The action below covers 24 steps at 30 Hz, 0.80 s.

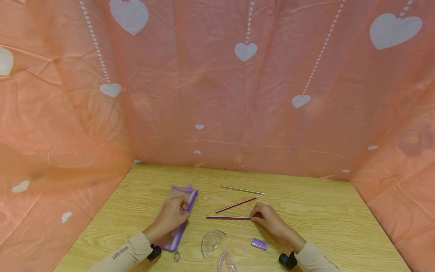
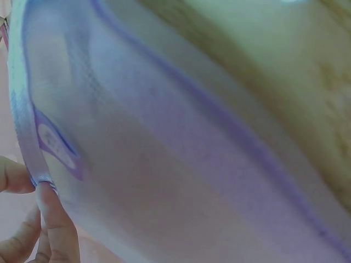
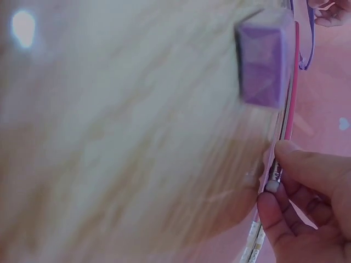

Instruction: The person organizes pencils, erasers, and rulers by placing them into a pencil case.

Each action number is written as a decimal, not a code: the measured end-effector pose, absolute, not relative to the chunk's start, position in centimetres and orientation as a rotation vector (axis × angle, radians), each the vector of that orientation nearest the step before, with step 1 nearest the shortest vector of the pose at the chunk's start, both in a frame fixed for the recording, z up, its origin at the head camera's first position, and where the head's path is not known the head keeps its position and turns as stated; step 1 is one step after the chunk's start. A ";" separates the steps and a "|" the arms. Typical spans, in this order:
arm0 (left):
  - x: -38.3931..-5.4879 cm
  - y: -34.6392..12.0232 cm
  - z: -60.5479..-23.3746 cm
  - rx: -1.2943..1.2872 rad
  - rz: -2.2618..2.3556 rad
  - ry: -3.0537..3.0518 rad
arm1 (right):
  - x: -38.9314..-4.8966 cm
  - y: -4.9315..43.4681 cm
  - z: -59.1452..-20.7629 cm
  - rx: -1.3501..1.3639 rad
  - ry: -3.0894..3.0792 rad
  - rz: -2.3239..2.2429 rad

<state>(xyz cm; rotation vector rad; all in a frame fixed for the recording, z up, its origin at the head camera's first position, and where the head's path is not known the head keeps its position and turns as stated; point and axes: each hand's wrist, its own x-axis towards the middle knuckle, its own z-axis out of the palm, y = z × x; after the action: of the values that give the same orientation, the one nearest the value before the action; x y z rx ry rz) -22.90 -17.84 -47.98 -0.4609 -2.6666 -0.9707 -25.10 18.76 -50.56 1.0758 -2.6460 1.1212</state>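
A purple mesh zip pencil case (image 1: 165, 244) lies on the left of the table. My left hand (image 1: 174, 210) is over it; in the left wrist view the thumb and a finger pinch its zipped edge (image 2: 24, 129). My right hand (image 1: 268, 218) pinches a dark red pencil (image 1: 227, 217) by its eraser end, between thumb and fingers, as the right wrist view shows. The pencil points left toward the case. Just beyond it lie a second red pencil (image 1: 237, 204), slanted, and a yellowish-green pencil (image 1: 242, 189).
A purple block like an eraser (image 1: 259, 244) lies in front of the right hand. A clear protractor (image 1: 212, 242) and a clear triangle ruler (image 1: 227, 262), cut by the frame's lower edge, are near the middle. Orange-pink cloth (image 1: 217, 94) with hearts encloses the wooden table (image 1: 312, 204).
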 end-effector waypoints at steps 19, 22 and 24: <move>-23.1 -18.1 -47.4 -0.476 -0.942 -2.670 | -25.2 17.9 -50.2 1.032 -2.661 1.171; -23.2 -18.1 -47.4 -0.472 -0.952 -2.674 | -25.2 17.7 -50.0 1.017 -2.677 1.173; -23.2 -18.1 -47.4 -0.459 -0.954 -2.682 | -25.2 17.5 -49.9 1.004 -2.693 1.175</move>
<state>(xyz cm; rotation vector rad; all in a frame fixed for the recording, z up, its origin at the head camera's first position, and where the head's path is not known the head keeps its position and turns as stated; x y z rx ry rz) -23.21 -18.07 -47.43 -0.4587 -2.6824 -0.9537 -25.23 17.47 -49.86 1.0038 -2.6929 1.1751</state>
